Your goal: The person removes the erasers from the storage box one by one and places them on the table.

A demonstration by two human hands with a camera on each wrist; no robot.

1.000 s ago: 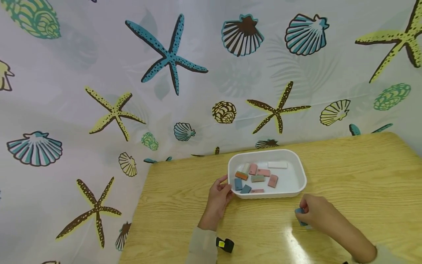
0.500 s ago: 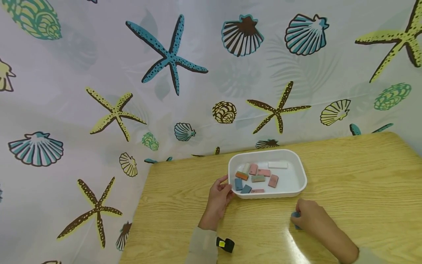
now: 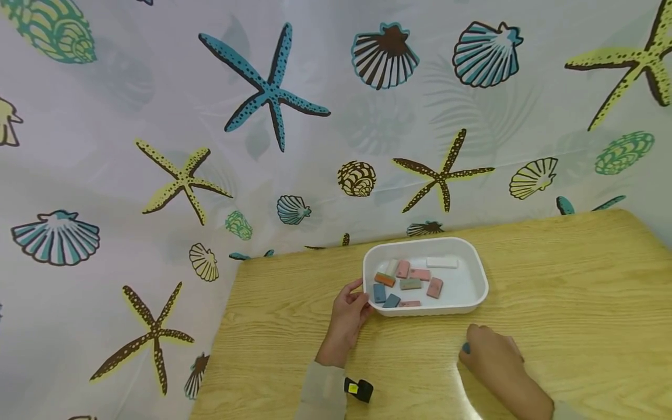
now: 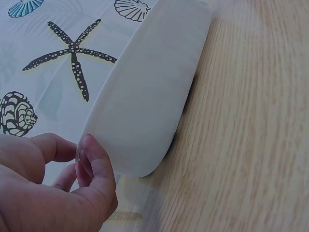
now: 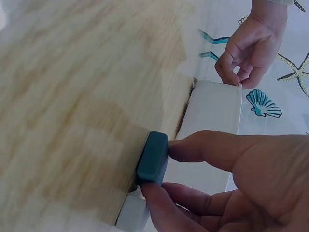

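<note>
My left hand (image 3: 346, 318) pinches the left end of a white plastic tray (image 3: 478, 268), thumb outside its rim; the left wrist view shows the tray's side wall (image 4: 145, 92) close by. In front of the tray's right half, my right hand (image 3: 490, 356) pinches a blue eraser (image 5: 153, 157) between thumb and fingers, close over the table. Most of that eraser is hidden by the hand in the head view. A pale, whitish block (image 5: 133, 212) shows beside the fingertips in the right wrist view. Several erasers lie inside the tray, among them a pink one (image 3: 434, 287) and an orange one (image 3: 385, 279).
A long white block (image 3: 442, 262) lies at the back of the tray. The wooden table (image 3: 283, 315) meets a curtain (image 3: 315, 175) printed with shells and starfish behind. A black strap with a yellow patch (image 3: 359, 389) is beside the left sleeve.
My right hand has moved slightly left and turned over, so less of the blue eraser shows in the head view. My left hand and the tray have stayed in place.
</note>
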